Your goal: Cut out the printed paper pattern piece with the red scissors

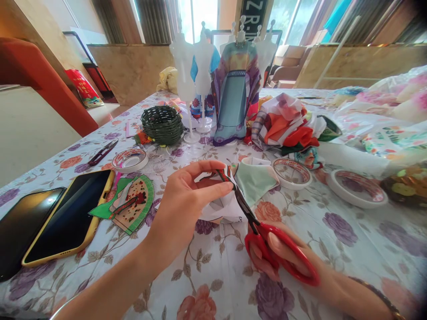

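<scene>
My left hand [187, 204] pinches a small printed paper piece [227, 202], white with a pale green part, above the floral tablecloth. My right hand [283, 258] is wrapped through the red handles of a pair of scissors [263, 235]. The dark blades point up and to the left, and their tips meet the paper right by my left thumb and forefinger. A green and red paper cut-out [131, 204] lies flat on the cloth, left of my left hand.
Two phones [66, 218] lie at the left edge, small black snips [102, 153] beyond them. Tape rolls [130, 160] dot the table. A dark woven basket [162, 124], white mini mannequins and a dressed paper-robe figure [235, 98] stand behind; crumpled printed sheets [287, 124] pile at right.
</scene>
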The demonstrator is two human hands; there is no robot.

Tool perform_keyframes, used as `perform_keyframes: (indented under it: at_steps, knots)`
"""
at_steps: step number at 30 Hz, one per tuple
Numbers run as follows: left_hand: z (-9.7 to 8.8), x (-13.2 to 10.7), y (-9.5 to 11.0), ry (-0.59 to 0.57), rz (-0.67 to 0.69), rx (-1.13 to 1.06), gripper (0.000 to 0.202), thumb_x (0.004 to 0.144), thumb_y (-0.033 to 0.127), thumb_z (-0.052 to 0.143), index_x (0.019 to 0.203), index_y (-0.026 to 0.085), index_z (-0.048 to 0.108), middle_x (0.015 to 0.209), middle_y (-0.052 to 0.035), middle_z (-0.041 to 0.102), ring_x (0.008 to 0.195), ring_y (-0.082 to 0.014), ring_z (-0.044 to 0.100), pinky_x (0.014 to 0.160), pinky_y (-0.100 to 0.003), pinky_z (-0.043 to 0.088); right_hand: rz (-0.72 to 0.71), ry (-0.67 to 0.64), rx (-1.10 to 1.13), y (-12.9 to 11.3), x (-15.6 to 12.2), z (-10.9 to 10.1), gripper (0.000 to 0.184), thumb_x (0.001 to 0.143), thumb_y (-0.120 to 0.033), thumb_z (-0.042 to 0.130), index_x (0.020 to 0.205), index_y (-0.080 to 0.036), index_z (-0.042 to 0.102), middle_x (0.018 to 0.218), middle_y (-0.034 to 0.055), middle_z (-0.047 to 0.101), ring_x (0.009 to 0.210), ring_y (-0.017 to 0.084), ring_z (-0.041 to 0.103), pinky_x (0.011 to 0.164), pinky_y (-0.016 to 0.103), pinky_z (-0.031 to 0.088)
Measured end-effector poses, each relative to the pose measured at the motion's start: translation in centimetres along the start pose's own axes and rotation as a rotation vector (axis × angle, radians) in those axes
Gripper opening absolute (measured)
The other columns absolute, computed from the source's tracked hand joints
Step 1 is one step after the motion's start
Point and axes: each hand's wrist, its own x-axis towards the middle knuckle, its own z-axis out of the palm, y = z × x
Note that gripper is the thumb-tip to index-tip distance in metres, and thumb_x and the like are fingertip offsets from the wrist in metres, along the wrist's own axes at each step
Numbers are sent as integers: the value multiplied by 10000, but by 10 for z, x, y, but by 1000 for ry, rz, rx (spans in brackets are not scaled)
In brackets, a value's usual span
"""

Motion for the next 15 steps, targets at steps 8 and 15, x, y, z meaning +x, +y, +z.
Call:
perform_keyframes:
  at_steps: [8, 15]
  knots:
    - [0, 0, -1, -3, -2, 5, 275, 601, 124, 828, 830, 212, 706, 717, 28, 715, 609, -101, 616, 537, -180, 451, -75, -56, 8, 1, 1, -1, 580, 821, -708, 597, 616, -210, 381, 546, -58, 381, 503, 96, 331, 531, 276, 259]
    - [1, 1, -1, -18, 6, -11, 262, 606, 108, 824, 818, 207, 707, 717, 33, 712, 633, -87, 610, 558, -158, 453, -112, -78, -13, 8, -1, -4, 562, 871, -698, 534, 617, -215, 400, 522, -59, 383, 506, 110, 315, 558, 297, 249]
